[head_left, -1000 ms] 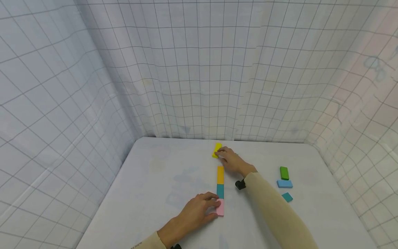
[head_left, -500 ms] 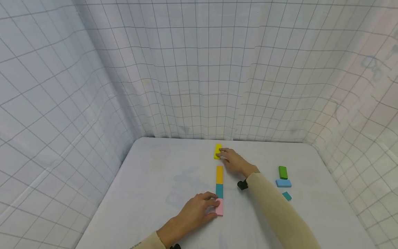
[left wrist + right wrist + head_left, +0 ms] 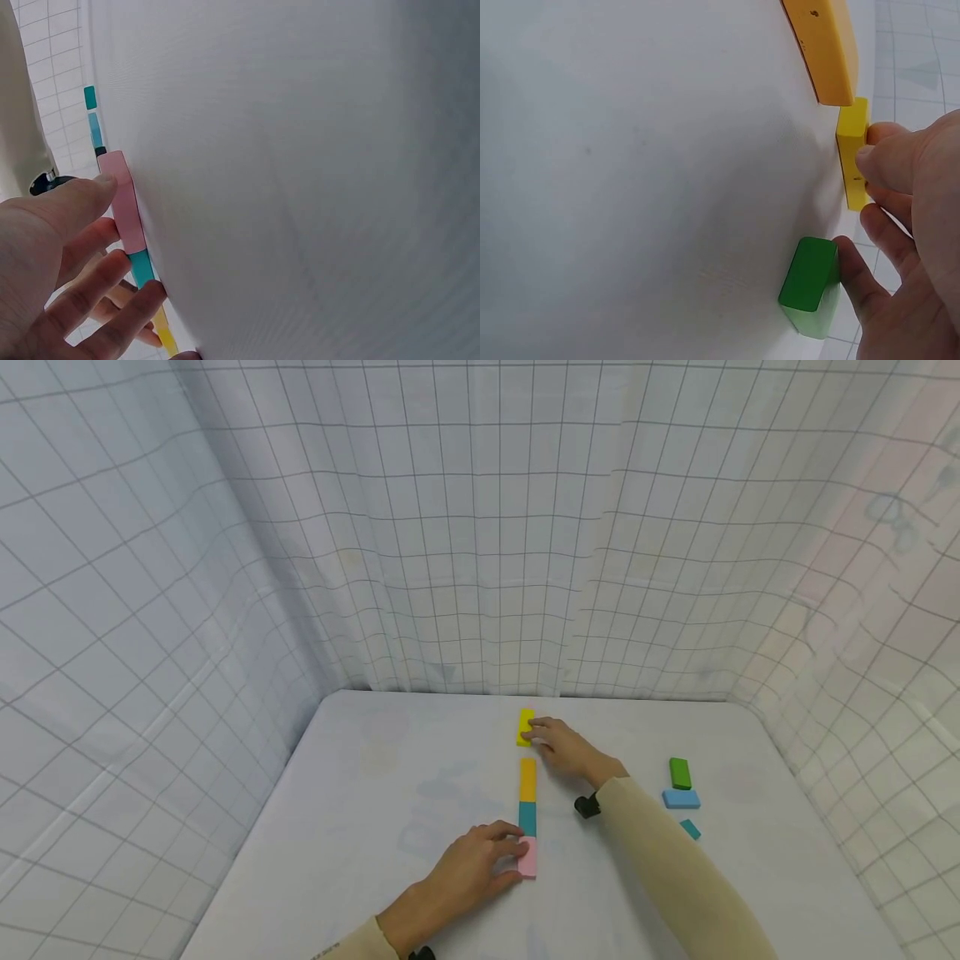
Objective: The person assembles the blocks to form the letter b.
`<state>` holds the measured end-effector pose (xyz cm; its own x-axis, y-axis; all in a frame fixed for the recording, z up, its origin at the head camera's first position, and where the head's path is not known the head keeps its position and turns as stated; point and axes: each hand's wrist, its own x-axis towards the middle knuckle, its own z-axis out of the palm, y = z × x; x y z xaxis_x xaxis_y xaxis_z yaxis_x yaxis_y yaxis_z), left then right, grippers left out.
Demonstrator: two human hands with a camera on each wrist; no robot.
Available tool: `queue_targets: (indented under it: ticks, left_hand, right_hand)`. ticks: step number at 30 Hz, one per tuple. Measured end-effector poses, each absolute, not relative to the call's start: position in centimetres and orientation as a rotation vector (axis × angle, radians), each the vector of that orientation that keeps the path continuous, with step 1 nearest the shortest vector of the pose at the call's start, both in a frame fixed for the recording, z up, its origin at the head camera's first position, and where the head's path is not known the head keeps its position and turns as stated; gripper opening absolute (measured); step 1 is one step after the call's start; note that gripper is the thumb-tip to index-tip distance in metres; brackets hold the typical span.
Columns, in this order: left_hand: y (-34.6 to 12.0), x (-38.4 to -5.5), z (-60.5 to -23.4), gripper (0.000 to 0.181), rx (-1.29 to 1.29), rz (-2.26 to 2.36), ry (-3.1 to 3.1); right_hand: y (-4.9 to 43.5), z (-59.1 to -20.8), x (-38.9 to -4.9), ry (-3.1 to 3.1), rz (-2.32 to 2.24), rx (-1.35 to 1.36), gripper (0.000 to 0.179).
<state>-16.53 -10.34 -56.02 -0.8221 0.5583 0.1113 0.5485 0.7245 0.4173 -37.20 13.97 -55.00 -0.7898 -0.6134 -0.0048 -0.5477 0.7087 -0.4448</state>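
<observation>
In the head view, my left hand (image 3: 476,868) holds a pink block (image 3: 528,860) at the near end of a row. Its thumb and index fingertip are on the pink block (image 3: 126,202) in the left wrist view, other fingers reaching past a teal block (image 3: 527,819). An orange block (image 3: 528,779) continues the row. Beyond it, past a short gap, lies a yellow block (image 3: 524,727), pinched by my right hand (image 3: 566,750). The right wrist view has the thumb against the yellow block (image 3: 853,154), and a green block (image 3: 810,277) by the little finger.
Toward the right of the white table (image 3: 360,810) lie a green block (image 3: 680,773), a light blue block (image 3: 681,799) and a small teal block (image 3: 690,829), partly covered by the right sleeve (image 3: 675,860). Gridded white curtains (image 3: 480,568) enclose the back and sides.
The right hand has brought the yellow block slightly nearer and straightened it toward the row's line. The left hand stays at the pink block. The whole view shifts slightly left.
</observation>
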Motion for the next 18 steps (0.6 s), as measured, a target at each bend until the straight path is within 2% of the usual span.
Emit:
queue_targets:
  ticks: [12,14,18]
  left_hand:
    - [-10.4,-16.6,-56.1,0.038,0.973,0.703,2.918]
    - [-10.4,-16.5,-56.0,0.037,0.987,0.716,2.919]
    - [-10.4,-16.4,-55.8,0.035,1.024,0.74,2.922]
  right_hand:
    - [14.6,-55.7,-37.4,2.757,-0.724,-1.017,0.036]
    - [15.1,-57.1,-38.3,2.762,-0.762,-1.101,0.034]
    - [15.3,-57.3,-38.2,2.756,-0.82,-1.1,0.032]
